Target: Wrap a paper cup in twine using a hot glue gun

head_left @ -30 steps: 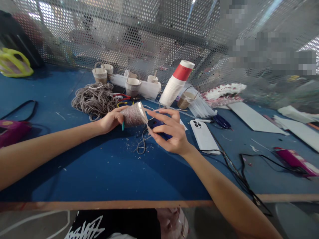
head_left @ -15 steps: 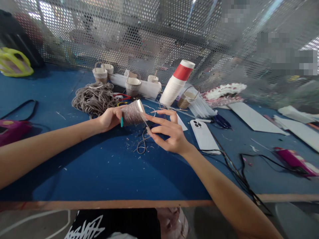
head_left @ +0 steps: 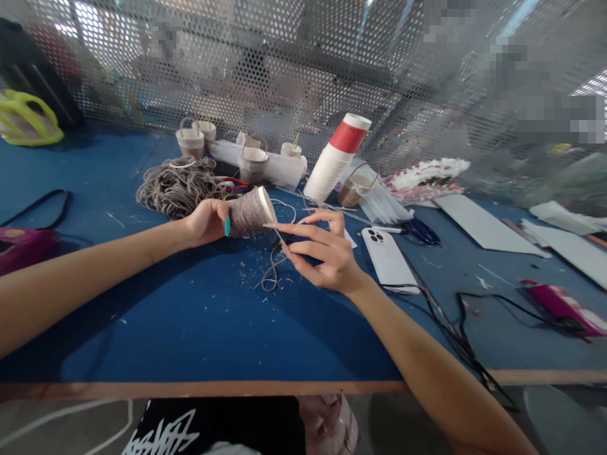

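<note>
My left hand (head_left: 207, 222) grips a paper cup (head_left: 247, 213) wrapped in rows of grey-brown cord, holding it on its side above the table. The cup's white rim faces right, and a bare white band shows beside it. My right hand (head_left: 325, 253) pinches the loose cord (head_left: 271, 278) between thumb and fingers, just right of the cup. Its index fingertip touches the cup near the rim. From there the cord hangs and curls down over the blue tabletop. A heap of the same cord (head_left: 177, 186) lies behind my left hand.
Beyond my hands stand a tilted stack of paper cups (head_left: 332, 161) and several small handled cups, one a cord-covered cup (head_left: 253, 164). At right lie a white phone (head_left: 389, 259), white boards (head_left: 490, 224), a magenta glue gun (head_left: 564, 306) and black cables. A perforated metal screen (head_left: 227, 76) borders the back.
My left hand has shifted slightly left and turned the cup a little. My right index fingertip now rests against the cup near the rim, still with the cord pinched.
</note>
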### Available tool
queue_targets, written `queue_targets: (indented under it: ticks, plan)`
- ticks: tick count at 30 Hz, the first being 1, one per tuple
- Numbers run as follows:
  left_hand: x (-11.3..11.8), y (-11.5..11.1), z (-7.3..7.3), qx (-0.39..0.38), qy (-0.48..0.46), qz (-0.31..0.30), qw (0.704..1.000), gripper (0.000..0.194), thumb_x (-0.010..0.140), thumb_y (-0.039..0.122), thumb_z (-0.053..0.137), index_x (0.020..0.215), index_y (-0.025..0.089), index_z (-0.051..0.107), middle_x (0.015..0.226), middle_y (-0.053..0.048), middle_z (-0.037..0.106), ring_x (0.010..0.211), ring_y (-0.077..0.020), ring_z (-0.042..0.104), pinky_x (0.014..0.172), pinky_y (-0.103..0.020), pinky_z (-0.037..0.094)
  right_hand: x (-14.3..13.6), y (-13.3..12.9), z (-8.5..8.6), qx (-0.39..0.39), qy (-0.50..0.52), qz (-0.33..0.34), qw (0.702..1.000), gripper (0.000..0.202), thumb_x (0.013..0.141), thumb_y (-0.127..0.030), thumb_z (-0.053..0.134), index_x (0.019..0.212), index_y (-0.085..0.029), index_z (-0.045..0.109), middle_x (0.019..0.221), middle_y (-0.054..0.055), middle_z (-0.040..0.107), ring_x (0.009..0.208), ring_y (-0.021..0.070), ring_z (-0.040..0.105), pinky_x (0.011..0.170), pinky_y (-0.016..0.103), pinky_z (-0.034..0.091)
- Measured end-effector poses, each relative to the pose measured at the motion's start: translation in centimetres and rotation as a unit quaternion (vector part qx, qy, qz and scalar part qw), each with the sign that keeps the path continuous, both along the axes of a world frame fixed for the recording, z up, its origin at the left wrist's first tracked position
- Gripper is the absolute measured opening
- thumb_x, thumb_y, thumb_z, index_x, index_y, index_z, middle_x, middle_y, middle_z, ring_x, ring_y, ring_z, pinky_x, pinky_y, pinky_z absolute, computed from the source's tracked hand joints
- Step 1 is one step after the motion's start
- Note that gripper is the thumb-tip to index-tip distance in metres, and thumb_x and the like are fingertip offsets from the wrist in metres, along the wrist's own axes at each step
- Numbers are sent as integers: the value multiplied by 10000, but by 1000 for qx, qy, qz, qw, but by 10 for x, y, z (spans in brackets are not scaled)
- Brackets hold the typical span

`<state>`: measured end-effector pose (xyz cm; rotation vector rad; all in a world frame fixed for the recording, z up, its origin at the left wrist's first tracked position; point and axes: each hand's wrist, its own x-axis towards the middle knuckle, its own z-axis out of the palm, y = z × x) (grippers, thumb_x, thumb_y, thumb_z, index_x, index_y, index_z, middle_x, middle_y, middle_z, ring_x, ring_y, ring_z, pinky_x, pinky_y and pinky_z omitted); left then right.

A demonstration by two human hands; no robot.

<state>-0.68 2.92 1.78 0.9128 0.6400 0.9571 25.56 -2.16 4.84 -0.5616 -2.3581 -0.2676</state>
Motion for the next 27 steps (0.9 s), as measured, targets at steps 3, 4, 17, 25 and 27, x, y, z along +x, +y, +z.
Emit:
queue_targets:
  ticks: [3,4,17,25,27]
  plan:
    - [-1,1,0,1,-3,-13,1000,616,412,148,473,950,73,764,660,-90,711,609,-242,677,598,-375,573,0,1,-1,6,0,2,1000,140,828,-172,648,796,-307,675,1208,-91,740,1073,220,544,932,448,448]
    - [-1,1,0,3,-5,-17,1000,609,414,147,474,945,73,763,665,-91,713,608,-244,675,601,-382,573,0,0,-2,9,1,3,1000,135,828,-176,652,788,-303,670,1206,-88,739,1070,222,542,923,447,453]
    - [0,-1,2,-10,-16,-31,999,619,444,127,485,993,85,768,882,-127,772,730,-258,718,647,-371,573,-2,-4,4,51,-56,-6,997,113,856,-273,614,743,-265,614,1352,-13,657,1342,280,446,1072,535,451]
    - [-2,4,-3,10,-7,-36,999,643,442,151,487,1020,61,754,751,-121,738,698,-267,690,725,-448,573,-2,-8,5,66,-54,-8,996,76,805,-259,593,733,-264,571,1292,-4,698,1268,271,515,1102,534,396]
    - [-2,4,-3,13,-6,-35,999,636,437,153,487,1007,73,758,729,-109,730,672,-260,679,721,-454,572,-2,-8,5,86,-37,-2,996,100,807,-243,582,714,-264,552,1226,-6,726,1219,256,553,1081,515,417]
